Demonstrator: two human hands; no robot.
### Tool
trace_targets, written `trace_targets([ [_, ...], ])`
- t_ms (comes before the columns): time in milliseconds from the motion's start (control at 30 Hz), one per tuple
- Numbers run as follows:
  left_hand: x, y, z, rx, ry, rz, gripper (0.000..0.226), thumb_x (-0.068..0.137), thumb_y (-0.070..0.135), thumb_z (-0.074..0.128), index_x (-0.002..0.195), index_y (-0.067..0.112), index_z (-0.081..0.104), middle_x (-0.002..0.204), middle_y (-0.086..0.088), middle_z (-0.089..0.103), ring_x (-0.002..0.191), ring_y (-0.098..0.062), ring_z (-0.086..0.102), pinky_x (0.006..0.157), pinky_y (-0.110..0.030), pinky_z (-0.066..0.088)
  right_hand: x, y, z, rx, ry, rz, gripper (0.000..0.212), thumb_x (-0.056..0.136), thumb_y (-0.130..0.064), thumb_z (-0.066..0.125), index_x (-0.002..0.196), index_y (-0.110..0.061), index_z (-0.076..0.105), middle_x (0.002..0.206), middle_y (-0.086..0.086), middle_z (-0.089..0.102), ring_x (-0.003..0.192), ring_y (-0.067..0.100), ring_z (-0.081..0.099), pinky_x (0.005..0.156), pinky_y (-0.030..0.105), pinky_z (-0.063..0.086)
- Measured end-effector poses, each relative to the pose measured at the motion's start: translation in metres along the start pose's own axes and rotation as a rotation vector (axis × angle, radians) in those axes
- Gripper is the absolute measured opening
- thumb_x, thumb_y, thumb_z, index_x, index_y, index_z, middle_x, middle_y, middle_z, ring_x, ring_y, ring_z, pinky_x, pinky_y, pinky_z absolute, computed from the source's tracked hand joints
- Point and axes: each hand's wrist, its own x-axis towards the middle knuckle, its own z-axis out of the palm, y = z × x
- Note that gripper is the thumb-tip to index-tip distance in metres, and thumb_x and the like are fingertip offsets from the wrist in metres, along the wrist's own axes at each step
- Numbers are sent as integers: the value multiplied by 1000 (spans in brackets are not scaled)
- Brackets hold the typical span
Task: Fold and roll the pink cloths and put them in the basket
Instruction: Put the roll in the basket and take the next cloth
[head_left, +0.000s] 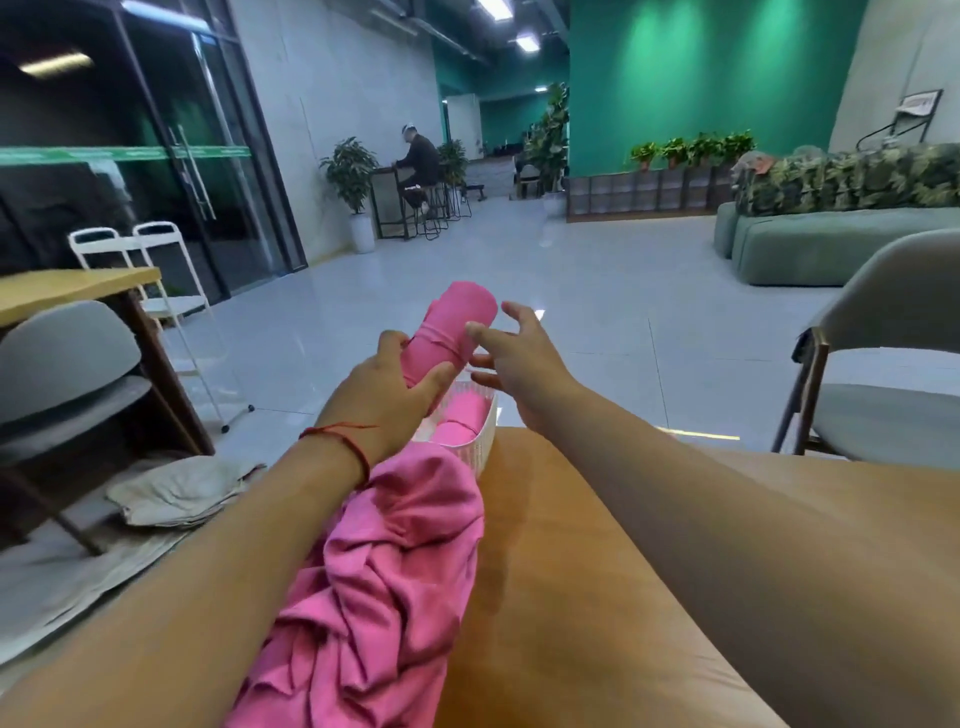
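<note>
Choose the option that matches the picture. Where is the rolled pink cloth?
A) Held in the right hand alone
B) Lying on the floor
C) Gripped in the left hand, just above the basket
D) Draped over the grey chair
C: the left hand has its fingers curled round the rolled pink cloth over the basket, while the right hand is open beside it.

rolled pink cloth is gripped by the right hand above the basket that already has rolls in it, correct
No, the left hand grips the rolled pink cloth, its fingers curled round it, above the basket that already has rolls in it. The right hand is open beside it. The head view shows this.
</note>
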Motion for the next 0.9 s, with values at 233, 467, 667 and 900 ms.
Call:
trace_targets([
  [233,48,-80,43,266,-421,-180,61,103,45,48,159,27,32,152,-14,54,134,-35,55,108,-38,42,26,76,-3,-813,-265,130,44,97,-15,55,138,-25,63,126,0,72,111,21,68,100,39,56],
  [467,43,-85,40,281,-440,-168,54,98,38,52,150,27,41,139,-14,64,120,-34,61,103,-39,48,19,78,4,-939,-346,87,49,97,-13,52,144,-22,61,139,1,66,121,22,62,98,35,54],
  [667,33,-74,29,302,-407,-152,52,98,37,52,147,22,44,136,-14,64,120,-34,61,101,-39,48,4,72,3,-902,-326,-11,36,98,-15,58,132,-21,70,132,-2,71,119,18,64,94,28,50],
  [900,11,-78,-11,367,-405,-164,44,101,38,55,140,19,61,142,-9,62,126,-29,59,105,-32,45,-42,58,13,-836,-441,-125,44,89,-29,77,132,-34,71,125,-13,69,111,7,63,88,21,45],
])
